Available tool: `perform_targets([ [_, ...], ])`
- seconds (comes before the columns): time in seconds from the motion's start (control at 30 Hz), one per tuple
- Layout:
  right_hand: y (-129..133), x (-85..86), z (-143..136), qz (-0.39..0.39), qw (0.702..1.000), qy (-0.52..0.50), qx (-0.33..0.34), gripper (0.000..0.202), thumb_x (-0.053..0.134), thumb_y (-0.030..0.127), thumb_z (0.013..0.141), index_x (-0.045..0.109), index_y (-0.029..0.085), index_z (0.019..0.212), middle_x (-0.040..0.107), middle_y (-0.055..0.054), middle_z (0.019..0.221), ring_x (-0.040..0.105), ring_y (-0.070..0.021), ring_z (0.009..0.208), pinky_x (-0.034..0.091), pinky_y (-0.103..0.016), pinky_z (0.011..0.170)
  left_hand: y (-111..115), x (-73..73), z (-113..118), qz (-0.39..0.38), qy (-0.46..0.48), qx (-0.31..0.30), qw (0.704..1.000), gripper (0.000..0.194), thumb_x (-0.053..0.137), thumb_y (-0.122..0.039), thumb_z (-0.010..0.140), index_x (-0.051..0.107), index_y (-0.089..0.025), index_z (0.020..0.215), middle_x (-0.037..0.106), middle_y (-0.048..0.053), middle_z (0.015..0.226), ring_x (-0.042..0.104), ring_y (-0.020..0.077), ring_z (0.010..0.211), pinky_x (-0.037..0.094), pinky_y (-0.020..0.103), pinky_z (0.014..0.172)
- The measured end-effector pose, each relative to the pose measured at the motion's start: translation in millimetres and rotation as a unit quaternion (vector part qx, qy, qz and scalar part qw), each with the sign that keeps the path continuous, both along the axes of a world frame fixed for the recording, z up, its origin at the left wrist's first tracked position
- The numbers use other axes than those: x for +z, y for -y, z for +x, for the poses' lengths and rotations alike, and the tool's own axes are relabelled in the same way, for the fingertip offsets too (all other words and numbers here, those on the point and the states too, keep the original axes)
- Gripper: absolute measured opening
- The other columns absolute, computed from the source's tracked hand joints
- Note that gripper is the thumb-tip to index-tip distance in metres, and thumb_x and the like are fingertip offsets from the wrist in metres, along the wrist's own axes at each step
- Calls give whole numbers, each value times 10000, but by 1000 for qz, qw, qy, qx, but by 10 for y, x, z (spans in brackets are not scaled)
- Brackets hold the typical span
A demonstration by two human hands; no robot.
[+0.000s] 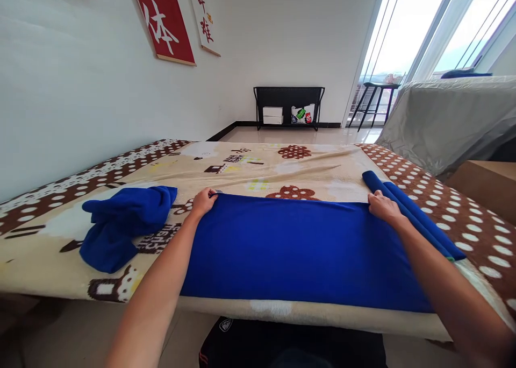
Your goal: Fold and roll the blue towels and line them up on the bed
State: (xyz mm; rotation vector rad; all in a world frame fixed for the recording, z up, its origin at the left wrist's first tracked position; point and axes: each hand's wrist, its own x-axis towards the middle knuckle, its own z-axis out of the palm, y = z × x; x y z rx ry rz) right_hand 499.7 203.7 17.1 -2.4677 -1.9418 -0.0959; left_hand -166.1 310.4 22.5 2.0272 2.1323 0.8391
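A blue towel (290, 249) lies spread flat in front of me, its near edge along the bed's front edge. My left hand (205, 201) pinches its far left corner, where a small pale tag shows beside the fingers. At the far right corner my right hand (382, 205) is closed on the same towel. Just beyond that hand, rolled or folded blue cloths (415, 214) lie slantwise, partly hidden by my right forearm. A crumpled blue cloth (127, 223) is heaped to the left of my left arm.
All the cloths rest on a patterned beige blanket (242, 169) with a brown, white-dotted border. Past it, a black rack (289, 96) holds a white box and a bag. At right are a grey covered piece of furniture (451, 110), a cardboard box (487, 188) and a black stool (377, 96).
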Motion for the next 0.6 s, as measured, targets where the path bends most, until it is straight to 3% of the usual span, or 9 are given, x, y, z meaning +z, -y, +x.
perform_targets([
  [0.2,75,-36,-72,45,998,4,-33,389,285,189,924,495,103,1240,584,-201,1109,661,-303,949,499,-431,794,28,108,-120,8,83,-19,996,427,631,-548,727,600,-159,898,698,48,795,641,182,735,466,264,669],
  [0.33,123,-124,-139,66,997,0,-39,375,280,208,940,492,105,1231,578,-196,1103,664,-271,918,504,-400,789,36,197,-144,15,71,-9,997,420,650,-538,720,615,-164,907,675,34,772,621,185,709,450,270,650],
  [0.5,129,-212,-222,105,993,-4,-49,384,268,208,949,481,97,1249,540,-198,1144,646,-274,941,507,-387,777,147,118,-37,35,-2,44,998,177,597,-329,791,648,-195,896,666,104,978,588,296,1031,422,394,882],
  [0.6,168,-213,-230,122,991,-9,-54,366,314,195,936,503,100,1235,528,-203,1175,620,-278,999,502,-370,795,313,13,59,55,-38,95,993,246,520,-282,847,652,-175,1026,602,198,1167,476,395,1196,315,567,979],
])
